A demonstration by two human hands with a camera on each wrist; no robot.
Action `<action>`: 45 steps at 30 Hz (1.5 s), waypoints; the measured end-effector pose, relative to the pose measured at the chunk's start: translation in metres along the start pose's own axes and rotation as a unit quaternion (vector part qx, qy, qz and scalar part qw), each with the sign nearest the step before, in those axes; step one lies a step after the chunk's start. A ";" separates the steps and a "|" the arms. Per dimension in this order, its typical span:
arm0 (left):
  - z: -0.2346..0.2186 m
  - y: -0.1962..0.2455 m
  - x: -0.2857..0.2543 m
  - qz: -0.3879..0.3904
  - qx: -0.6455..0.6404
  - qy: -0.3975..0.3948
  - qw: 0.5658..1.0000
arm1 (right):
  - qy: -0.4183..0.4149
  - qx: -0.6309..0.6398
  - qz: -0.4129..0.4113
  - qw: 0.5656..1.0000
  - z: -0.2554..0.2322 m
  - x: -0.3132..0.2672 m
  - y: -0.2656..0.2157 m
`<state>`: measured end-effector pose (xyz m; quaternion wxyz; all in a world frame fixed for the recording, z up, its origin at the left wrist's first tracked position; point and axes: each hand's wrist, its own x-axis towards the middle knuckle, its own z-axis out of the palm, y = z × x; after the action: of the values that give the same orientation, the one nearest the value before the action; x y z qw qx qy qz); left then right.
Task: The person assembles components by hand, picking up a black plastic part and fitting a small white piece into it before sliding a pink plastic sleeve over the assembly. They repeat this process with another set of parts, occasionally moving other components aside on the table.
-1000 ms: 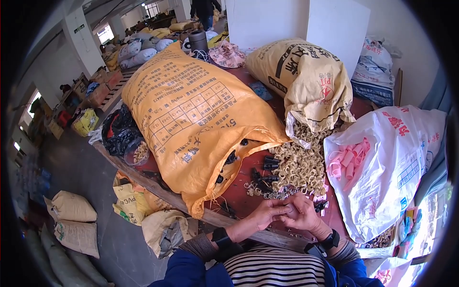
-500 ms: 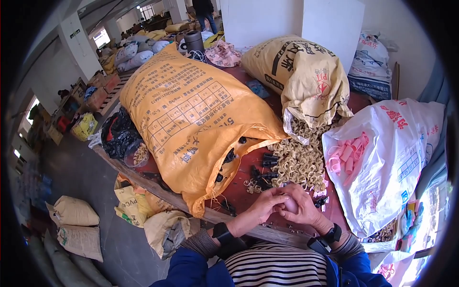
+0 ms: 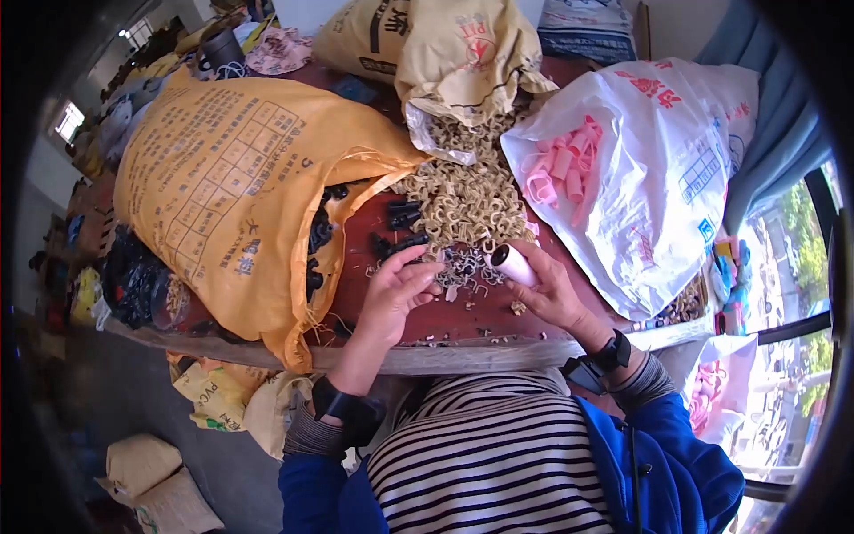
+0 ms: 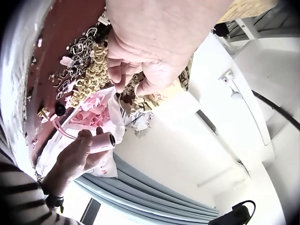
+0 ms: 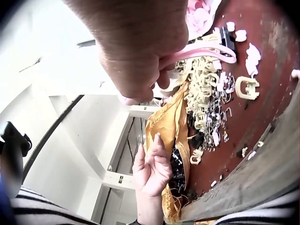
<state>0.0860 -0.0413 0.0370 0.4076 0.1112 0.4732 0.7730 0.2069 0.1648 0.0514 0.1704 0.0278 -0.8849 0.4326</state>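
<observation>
In the head view, my right hand grips a pink tube with a dark round end. A thin pink strap loops from it in the right wrist view. My left hand is raised to the left of the tube, fingers loosely bent and apart, nothing visible in it; its palm shows in the right wrist view. Below and between the hands lie small metal hooks. Behind them spreads a heap of beige clip-like pieces. Black plastic parts lie left of the heap.
An orange woven sack with black parts in its mouth occupies the left. At the right a white sack holds pink pieces. A tan sack stands behind the heap. The wooden table edge runs before the body.
The hands, together around a pink piece before, are now apart. The left has moved left with its fingers loosened; the right keeps the pink tube. The head view has shifted toward the right.
</observation>
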 end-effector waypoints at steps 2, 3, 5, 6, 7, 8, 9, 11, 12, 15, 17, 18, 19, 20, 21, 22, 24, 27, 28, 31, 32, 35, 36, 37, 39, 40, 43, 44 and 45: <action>-0.010 0.000 0.000 0.003 -0.004 0.012 1.000 | 0.033 0.002 0.015 0.999 -0.011 -0.010 0.006; -0.016 0.000 0.000 0.007 -0.008 0.023 1.000 | 0.048 0.002 0.020 0.999 -0.016 -0.015 0.007; -0.024 0.001 0.004 0.006 -0.013 0.028 1.000 | 0.078 -0.061 0.038 0.994 -0.036 -0.029 0.005; -0.028 0.003 0.006 0.009 -0.002 0.040 0.999 | 0.099 -0.116 0.048 0.987 -0.047 -0.037 0.004; -0.033 0.004 0.006 0.013 0.009 0.056 0.998 | 0.141 -0.156 0.061 0.976 -0.060 -0.048 0.007; -0.037 0.004 0.005 0.018 0.020 0.075 0.997 | 0.180 -0.194 0.073 0.962 -0.076 -0.063 0.012; -0.041 0.004 0.004 0.014 0.018 0.080 0.997 | 0.241 -0.227 0.105 0.938 -0.092 -0.082 0.020; -0.048 0.007 0.005 0.032 0.062 0.084 0.994 | 0.323 -0.341 0.136 0.872 -0.138 -0.127 0.027; -0.052 0.008 0.007 0.041 0.083 0.087 0.992 | 0.368 -0.366 0.176 0.836 -0.162 -0.159 0.033; -0.063 0.005 0.007 0.053 0.149 0.096 0.983 | 0.387 -0.521 0.338 0.681 -0.224 -0.267 0.036; -0.072 -0.002 0.002 0.051 0.181 0.110 0.976 | 0.267 -0.584 0.539 0.545 -0.242 -0.310 0.029; -0.077 -0.008 0.001 0.070 0.239 0.086 0.965 | 0.266 -0.618 0.539 0.507 -0.237 -0.320 0.024; -0.081 -0.015 0.000 0.087 0.297 0.061 0.949 | 0.265 -0.651 0.537 0.467 -0.229 -0.321 0.020; -0.082 -0.020 -0.003 0.104 0.354 0.033 0.929 | 0.258 -0.652 0.535 0.472 -0.224 -0.314 0.023; -0.079 -0.021 -0.008 0.099 0.355 0.040 0.929 | 0.272 -0.631 0.492 0.534 -0.218 -0.302 0.027; -0.073 -0.020 -0.012 0.090 0.403 0.030 0.910 | 0.285 -0.606 0.449 0.592 -0.210 -0.288 0.032; -0.059 -0.019 -0.014 0.076 0.496 0.006 0.865 | 0.306 -0.540 0.337 0.708 -0.192 -0.254 0.051; -0.047 -0.025 -0.010 0.113 0.529 -0.003 0.841 | 0.271 -0.352 0.251 0.860 -0.133 -0.149 0.054; -0.043 -0.026 -0.008 0.131 0.544 -0.008 0.829 | 0.233 -0.282 0.180 0.913 -0.105 -0.116 0.047; -0.038 -0.032 0.005 0.144 0.576 0.004 0.805 | 0.031 -0.163 0.130 0.977 -0.035 -0.048 0.027; -0.038 -0.033 0.009 0.150 0.592 0.007 0.792 | -0.016 -0.175 0.054 0.983 -0.014 -0.037 0.029; -0.041 -0.039 0.017 0.152 0.605 0.001 0.781 | -0.081 -0.194 -0.027 0.977 0.032 -0.015 0.024; -0.042 -0.040 0.019 0.153 0.611 -0.003 0.777 | -0.113 -0.201 -0.040 0.972 0.041 -0.010 0.022; -0.043 -0.042 0.021 0.152 0.611 -0.003 0.777 | -0.146 -0.208 -0.052 0.966 0.047 -0.007 0.021; -0.044 -0.043 0.024 0.160 0.615 -0.004 0.772 | -0.153 -0.214 -0.050 0.964 0.056 -0.004 0.026; -0.045 -0.044 0.024 0.162 0.617 -0.004 0.770 | -0.160 -0.219 -0.045 0.962 0.061 -0.005 0.028; -0.044 -0.044 0.025 0.155 0.625 -0.001 0.765 | -0.171 -0.222 -0.047 0.959 0.067 -0.006 0.031; -0.044 -0.043 0.026 0.154 0.630 0.002 0.762 | -0.175 -0.221 -0.050 0.958 0.068 -0.005 0.031; -0.044 -0.043 0.027 0.161 0.632 0.011 0.758 | -0.179 -0.220 -0.058 0.957 0.068 -0.003 0.031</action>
<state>0.0664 -0.0400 -0.0269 0.1088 0.4096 0.8337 0.3540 0.1849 0.1312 -0.0121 0.0361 0.1175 -0.9711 0.2048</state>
